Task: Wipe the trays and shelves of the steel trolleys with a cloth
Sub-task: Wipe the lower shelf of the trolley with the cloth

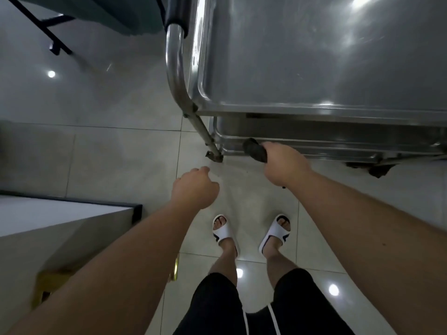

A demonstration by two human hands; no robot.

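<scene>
At the lower shelf point(314, 145) rim, right hand point(281, 163) fingers clamp the cloth point(254, 149); left hand point(193, 187) hangs loosely curled, empty. Next: sweep along the shelf.

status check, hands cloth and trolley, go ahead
Right hand grips dark cloth at lower shelf edge. Left hand loosely curled, holds nothing. Top tray bare, nothing in the way.

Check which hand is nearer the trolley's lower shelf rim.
Right. The right hand holds the dark cloth against the lower shelf rim; the left hand hangs loosely curled over the floor, apart from it.
</scene>
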